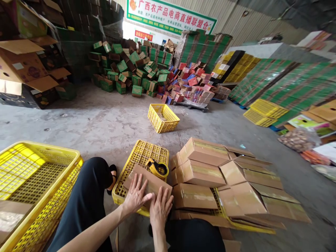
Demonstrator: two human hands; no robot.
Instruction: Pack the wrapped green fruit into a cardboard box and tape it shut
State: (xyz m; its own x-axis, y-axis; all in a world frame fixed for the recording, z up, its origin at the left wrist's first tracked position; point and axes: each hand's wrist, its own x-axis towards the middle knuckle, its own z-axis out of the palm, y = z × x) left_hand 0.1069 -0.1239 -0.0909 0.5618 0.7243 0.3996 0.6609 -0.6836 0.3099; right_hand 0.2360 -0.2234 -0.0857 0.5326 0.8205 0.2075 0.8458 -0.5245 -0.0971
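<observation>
Both palms press down on a flat piece of brown cardboard (135, 171) that lies across an upturned yellow crate (147, 149). My left hand (138, 196) rests on its near left part with the fingers spread. On the right part lies my right hand (160, 207), its fingers stretched out over the surface. Just beyond the cardboard, a yellow tape dispenser (157, 168) with a dark roll sits on the same crate. To the right are several folded cardboard boxes (199, 171) in stacks, some with tape along their seams.
A large yellow crate (76, 164) with cardboard inside stands at the left. Ahead on the floor is a smaller yellow crate (164, 122). Heaps of green boxes (136, 80) and red boxes (193, 81) lie further back. Wrapped green stacks (294, 80) line the right side.
</observation>
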